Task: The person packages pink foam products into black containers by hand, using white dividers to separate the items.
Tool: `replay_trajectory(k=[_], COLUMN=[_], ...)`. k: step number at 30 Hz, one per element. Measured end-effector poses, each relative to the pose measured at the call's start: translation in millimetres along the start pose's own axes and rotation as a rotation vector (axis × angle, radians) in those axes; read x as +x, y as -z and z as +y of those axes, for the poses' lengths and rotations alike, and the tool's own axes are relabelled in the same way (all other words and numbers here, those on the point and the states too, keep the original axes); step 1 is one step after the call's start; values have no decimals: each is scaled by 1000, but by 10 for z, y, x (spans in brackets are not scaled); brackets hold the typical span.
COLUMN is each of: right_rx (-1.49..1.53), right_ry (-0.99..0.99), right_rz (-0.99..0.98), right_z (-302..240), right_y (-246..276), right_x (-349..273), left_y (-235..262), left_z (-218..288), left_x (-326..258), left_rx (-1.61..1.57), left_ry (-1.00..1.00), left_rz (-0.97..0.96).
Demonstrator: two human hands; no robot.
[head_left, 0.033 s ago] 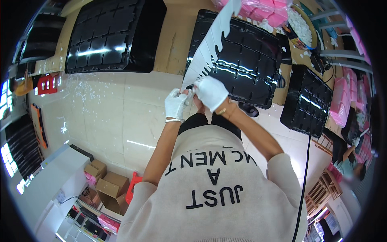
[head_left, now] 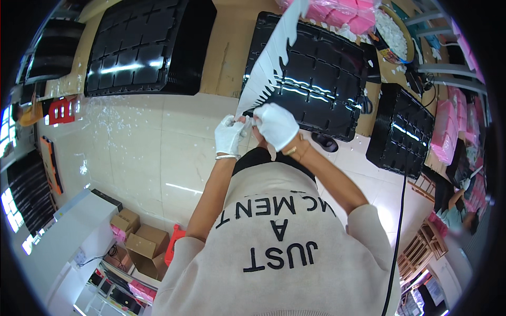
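A long white sheet strip (head_left: 268, 58) with a jagged, toothed right edge slants up from my hands over a black plastic tray stack (head_left: 327, 79). My left hand (head_left: 230, 135), in a white glove with bare fingertips, is closed on the strip's narrow lower end. Close beside it, my right hand (head_left: 276, 125), also gloved, has its fingers pinched together at the same end. What sits between those right fingers is too small and hidden to make out. Both hands are just off the near edge of the brown table (head_left: 225, 52).
Another black tray stack (head_left: 134, 50) stands at the left on the table, a smaller stack (head_left: 403, 129) at the right. A tub (head_left: 392, 37) of white pieces and pink wrapped bundles (head_left: 342, 13) lie at the back. A black cable (head_left: 396, 237) hangs at my right.
My right hand has shifted very slightly down and right. The strip's upper end has swung a little to the left. My left hand stays in place.
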State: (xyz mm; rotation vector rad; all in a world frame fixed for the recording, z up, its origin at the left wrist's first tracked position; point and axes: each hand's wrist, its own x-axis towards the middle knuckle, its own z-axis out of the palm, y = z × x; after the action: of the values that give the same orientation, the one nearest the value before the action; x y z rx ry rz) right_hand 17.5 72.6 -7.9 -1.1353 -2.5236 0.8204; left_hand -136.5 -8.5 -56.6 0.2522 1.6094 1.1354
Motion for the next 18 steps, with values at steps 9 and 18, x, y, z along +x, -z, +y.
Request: replay_trajectory(k=[9, 18], right_rx=[291, 431], right_ry=[-346, -426], right_rz=[-33, 110], right_z=[77, 247], right_y=[266, 333], right_x=[-428, -559], left_y=[-223, -525], left_z=[107, 168], left_x=[-272, -280], left_rx=[-120, 27], left_ry=[144, 86], left_rz=[-256, -368])
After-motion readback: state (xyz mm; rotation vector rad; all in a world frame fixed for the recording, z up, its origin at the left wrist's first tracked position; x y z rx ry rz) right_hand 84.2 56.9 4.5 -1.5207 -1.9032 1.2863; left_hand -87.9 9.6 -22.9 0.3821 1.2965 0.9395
